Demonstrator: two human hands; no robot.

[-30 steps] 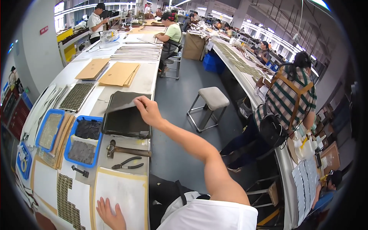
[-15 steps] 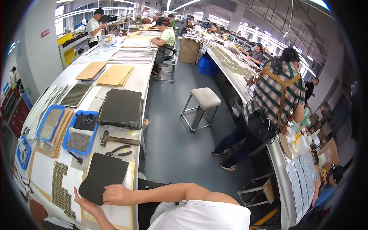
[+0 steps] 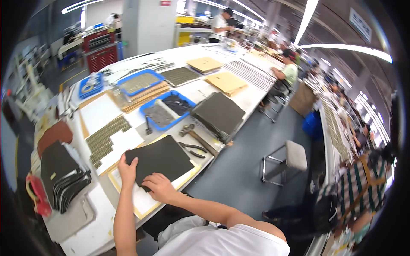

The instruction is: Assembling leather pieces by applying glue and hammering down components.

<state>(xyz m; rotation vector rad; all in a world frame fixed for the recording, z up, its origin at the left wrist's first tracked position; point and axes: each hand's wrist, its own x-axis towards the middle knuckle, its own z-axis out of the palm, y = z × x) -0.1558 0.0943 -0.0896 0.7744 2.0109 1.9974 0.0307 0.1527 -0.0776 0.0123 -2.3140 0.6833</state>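
Note:
A dark grey flat panel (image 3: 164,158), like leather or board, lies over a white, yellow-edged sheet (image 3: 143,205) in front of me. My left hand (image 3: 128,168) grips its left edge, thumb on top and the other fingers partly hidden. At the panel's near edge, my right hand (image 3: 159,187) has its fingers bent and closed on the border. Just beyond the panel are black-handled pliers (image 3: 194,150) and a hammer (image 3: 198,138) with a wooden handle. Left of the panel, a patterned grid of small pieces (image 3: 106,141) rests on white paper.
A stack of dark panels (image 3: 220,113) stands beyond the hammer, beside a blue tray (image 3: 160,126) of grey and black pieces. More dark panels (image 3: 62,175) are piled at the left near a red tape dispenser (image 3: 38,194). A stool (image 3: 294,154) stands in the aisle; co-workers sit and stand beyond.
My view has swung left, bringing the left pile of panels into sight. My left hand has shifted from the panel's near corner to its left edge; the right stays at the near edge.

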